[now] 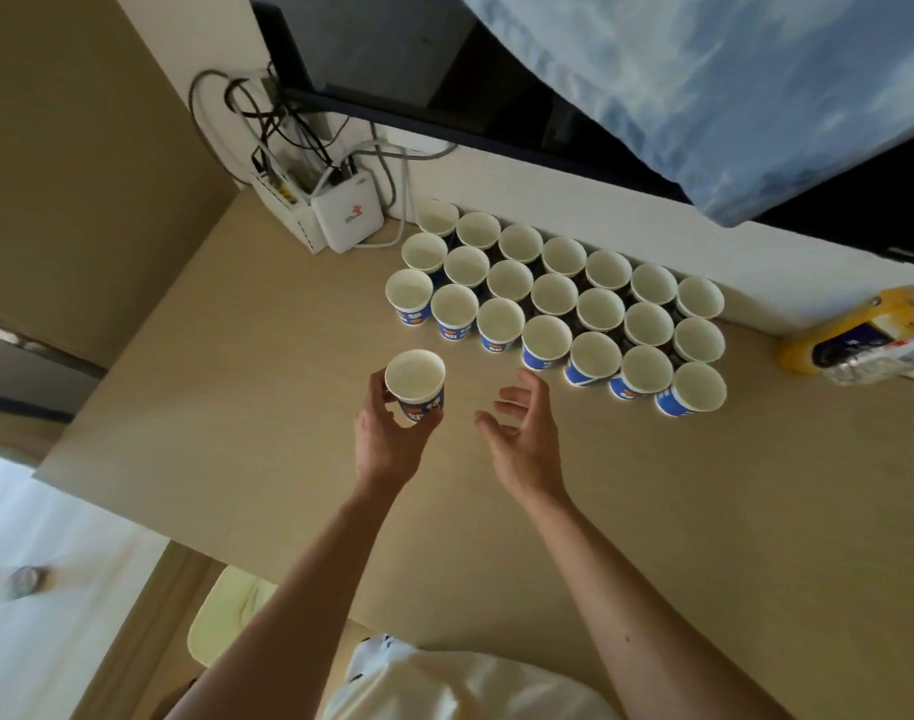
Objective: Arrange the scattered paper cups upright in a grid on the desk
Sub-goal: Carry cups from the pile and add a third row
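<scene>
- Paper cup (415, 384): held upright in the left hand (384, 439), mouth facing up, white inside, blue printed wall with an orange mark. It sat above the desk (236, 387), just in front of the near-left corner of the cup grid and apart from it.
- Left hand: fingers (376, 392) curled round the cup's far-left wall, thumb pressed on the lower near side; the grasp was closed snugly on the lower half of the cup, leaving the rim free.
- Right hand (522, 433): empty, palm turned toward the left hand, fingers spread and loosely bent, thumb apart from them; a wide, relaxed opening touching nothing. It hovered near the front row of the grid, just short of the closest cup.
- Cup grid (558, 298): three rows of seven upright cups, rims nearly touching, running diagonally along the white wall from near the router to near the bottle.
- Router (346, 215): white box at the desk's far-left corner, with cables (267, 122) rising behind it.
- Bottle (860, 340): lying on its side at the right edge, yellow and clear, well apart from both hands.
- Forearms: bare, reaching in from the bottom of the view.
</scene>
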`<act>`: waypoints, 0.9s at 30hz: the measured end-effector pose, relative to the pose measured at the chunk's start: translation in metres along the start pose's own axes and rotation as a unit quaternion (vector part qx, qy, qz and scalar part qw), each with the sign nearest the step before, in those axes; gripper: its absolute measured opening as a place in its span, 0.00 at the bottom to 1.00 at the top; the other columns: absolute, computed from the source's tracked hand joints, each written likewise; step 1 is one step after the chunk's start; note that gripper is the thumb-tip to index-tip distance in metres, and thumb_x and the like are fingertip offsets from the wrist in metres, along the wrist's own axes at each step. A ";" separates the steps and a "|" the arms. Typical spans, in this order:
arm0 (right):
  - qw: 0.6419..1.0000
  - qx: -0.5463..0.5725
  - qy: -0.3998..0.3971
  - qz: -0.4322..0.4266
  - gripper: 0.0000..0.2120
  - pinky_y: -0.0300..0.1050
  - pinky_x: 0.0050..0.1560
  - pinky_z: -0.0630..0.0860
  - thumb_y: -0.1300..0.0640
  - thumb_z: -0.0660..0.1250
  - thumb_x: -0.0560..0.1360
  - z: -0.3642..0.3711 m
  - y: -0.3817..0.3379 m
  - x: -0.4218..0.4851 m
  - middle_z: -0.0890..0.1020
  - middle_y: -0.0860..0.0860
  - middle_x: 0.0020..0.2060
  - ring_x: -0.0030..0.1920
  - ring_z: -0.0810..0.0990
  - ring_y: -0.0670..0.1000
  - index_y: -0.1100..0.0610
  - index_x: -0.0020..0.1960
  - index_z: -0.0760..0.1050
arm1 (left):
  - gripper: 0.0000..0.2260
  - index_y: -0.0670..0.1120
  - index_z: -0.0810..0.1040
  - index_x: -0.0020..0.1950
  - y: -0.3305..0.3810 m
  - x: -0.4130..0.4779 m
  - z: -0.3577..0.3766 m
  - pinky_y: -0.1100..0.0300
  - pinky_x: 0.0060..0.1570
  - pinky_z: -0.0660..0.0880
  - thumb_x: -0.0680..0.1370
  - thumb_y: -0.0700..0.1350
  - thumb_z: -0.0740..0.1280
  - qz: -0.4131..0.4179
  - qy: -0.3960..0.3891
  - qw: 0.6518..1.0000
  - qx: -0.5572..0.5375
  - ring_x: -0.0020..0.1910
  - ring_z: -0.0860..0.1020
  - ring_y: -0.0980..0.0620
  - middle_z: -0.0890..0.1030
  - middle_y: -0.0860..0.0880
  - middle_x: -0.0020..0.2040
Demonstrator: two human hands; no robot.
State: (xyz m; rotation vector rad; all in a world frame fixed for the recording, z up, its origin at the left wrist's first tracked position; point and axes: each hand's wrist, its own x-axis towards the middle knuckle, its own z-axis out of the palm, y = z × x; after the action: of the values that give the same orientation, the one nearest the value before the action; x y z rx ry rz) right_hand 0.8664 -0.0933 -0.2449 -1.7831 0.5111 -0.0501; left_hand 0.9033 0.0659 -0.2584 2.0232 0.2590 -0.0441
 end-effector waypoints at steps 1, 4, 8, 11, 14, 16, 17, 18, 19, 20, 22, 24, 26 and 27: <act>1.000 -0.007 -0.001 0.004 0.34 0.55 0.56 0.80 0.59 0.76 0.73 0.008 -0.001 0.002 0.78 0.51 0.57 0.56 0.80 0.47 0.54 0.73 0.63 | 0.28 0.48 0.73 0.64 -0.006 0.011 -0.003 0.65 0.46 0.74 0.67 0.43 0.81 0.002 0.000 1.000 0.002 0.50 0.78 0.56 0.80 0.58 0.53; 1.000 -0.016 0.000 0.019 0.34 0.53 0.56 0.80 0.60 0.76 0.73 0.019 0.000 0.006 0.78 0.52 0.57 0.55 0.80 0.46 0.55 0.73 0.63 | 0.29 0.46 0.73 0.65 -0.020 0.039 -0.003 0.61 0.47 0.73 0.67 0.43 0.80 0.006 0.004 1.000 0.009 0.50 0.78 0.54 0.81 0.54 0.55; 0.999 -0.034 -0.001 0.037 0.34 0.46 0.53 0.80 0.60 0.76 0.73 0.030 0.003 0.008 0.78 0.52 0.57 0.54 0.81 0.47 0.55 0.73 0.64 | 0.28 0.43 0.73 0.64 -0.038 0.070 0.003 0.56 0.46 0.74 0.67 0.42 0.80 0.018 0.014 0.999 0.026 0.51 0.79 0.49 0.81 0.49 0.56; 0.998 -0.046 -0.003 0.049 0.34 0.32 0.47 0.75 0.59 0.76 0.73 0.033 0.006 0.010 0.79 0.51 0.57 0.53 0.82 0.47 0.55 0.74 0.64 | 0.28 0.42 0.74 0.64 -0.049 0.086 0.011 0.57 0.46 0.74 0.67 0.42 0.80 0.013 0.015 0.999 0.036 0.53 0.80 0.45 0.81 0.46 0.56; 0.997 -0.051 -0.004 0.057 0.34 0.29 0.45 0.74 0.59 0.76 0.73 0.036 0.005 0.014 0.78 0.50 0.57 0.52 0.82 0.45 0.54 0.74 0.63 | 0.28 0.42 0.73 0.64 -0.059 0.098 0.018 0.60 0.46 0.70 0.67 0.40 0.79 0.006 0.007 0.999 0.041 0.54 0.79 0.44 0.81 0.46 0.57; 0.997 -0.053 -0.005 0.060 0.34 0.28 0.45 0.74 0.60 0.76 0.73 0.037 0.004 0.017 0.79 0.50 0.56 0.52 0.82 0.43 0.54 0.74 0.64 | 0.29 0.42 0.73 0.65 -0.064 0.105 0.020 0.61 0.46 0.70 0.67 0.40 0.79 0.001 0.003 0.999 0.046 0.55 0.79 0.43 0.81 0.46 0.58; 0.997 -0.055 -0.005 0.062 0.34 0.28 0.45 0.74 0.60 0.76 0.73 0.038 0.004 0.019 0.79 0.50 0.56 0.52 0.82 0.43 0.54 0.74 0.64 | 0.29 0.43 0.73 0.65 -0.067 0.108 0.021 0.60 0.46 0.70 0.67 0.40 0.79 0.001 0.001 0.999 0.047 0.55 0.79 0.43 0.81 0.46 0.58; 0.996 -0.055 -0.005 0.064 0.34 0.27 0.45 0.74 0.60 0.76 0.73 0.039 0.003 0.020 0.78 0.50 0.56 0.51 0.81 0.42 0.54 0.74 0.64 | 0.29 0.43 0.72 0.65 -0.068 0.111 0.021 0.60 0.46 0.71 0.66 0.40 0.79 0.001 0.000 0.999 0.048 0.55 0.79 0.43 0.81 0.46 0.58; 0.996 -0.057 -0.006 0.066 0.34 0.27 0.45 0.74 0.60 0.76 0.73 0.040 0.003 0.022 0.78 0.50 0.56 0.51 0.81 0.42 0.54 0.74 0.64 | 0.29 0.44 0.72 0.65 -0.069 0.114 0.022 0.59 0.47 0.71 0.66 0.39 0.79 0.001 -0.001 0.999 0.047 0.56 0.79 0.43 0.81 0.46 0.58; 0.996 -0.057 -0.006 0.068 0.34 0.27 0.45 0.74 0.60 0.76 0.73 0.042 0.002 0.023 0.78 0.50 0.56 0.51 0.81 0.42 0.54 0.74 0.64 | 0.30 0.44 0.72 0.65 -0.069 0.117 0.023 0.59 0.47 0.71 0.67 0.39 0.79 0.001 -0.001 0.999 0.045 0.56 0.79 0.43 0.81 0.46 0.58; 0.996 -0.058 -0.007 0.070 0.34 0.29 0.45 0.75 0.59 0.76 0.73 0.043 0.002 0.025 0.78 0.49 0.55 0.51 0.82 0.42 0.54 0.74 0.64 | 0.29 0.44 0.72 0.66 -0.068 0.121 0.025 0.61 0.47 0.71 0.67 0.38 0.79 0.005 0.000 0.999 0.040 0.56 0.79 0.43 0.81 0.46 0.59; 0.996 -0.055 -0.008 0.071 0.34 0.31 0.46 0.75 0.60 0.75 0.73 0.044 0.002 0.026 0.78 0.49 0.56 0.50 0.82 0.43 0.54 0.74 0.64 | 0.29 0.44 0.72 0.66 -0.067 0.124 0.027 0.61 0.46 0.70 0.67 0.38 0.78 0.016 0.002 0.999 0.038 0.55 0.79 0.43 0.80 0.46 0.59; 0.996 -0.054 -0.010 0.075 0.34 0.35 0.47 0.76 0.59 0.75 0.73 0.044 0.002 0.027 0.78 0.50 0.56 0.50 0.82 0.44 0.53 0.74 0.64 | 0.29 0.44 0.72 0.66 -0.067 0.127 0.028 0.61 0.46 0.70 0.67 0.38 0.78 0.023 0.002 0.999 0.039 0.56 0.79 0.43 0.80 0.46 0.60; 0.996 -0.055 -0.011 0.076 0.34 0.35 0.46 0.76 0.59 0.75 0.73 0.044 0.002 0.028 0.78 0.50 0.56 0.50 0.82 0.43 0.53 0.74 0.64 | 0.30 0.44 0.72 0.66 -0.067 0.128 0.028 0.60 0.46 0.70 0.67 0.38 0.78 0.024 0.002 0.999 0.040 0.56 0.78 0.44 0.80 0.47 0.60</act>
State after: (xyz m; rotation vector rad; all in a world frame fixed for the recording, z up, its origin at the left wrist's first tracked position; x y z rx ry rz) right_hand 0.9039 -0.0638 -0.2658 -1.8440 0.6435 0.1046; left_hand 1.0167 0.0908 -0.3485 2.1093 0.2134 -0.0200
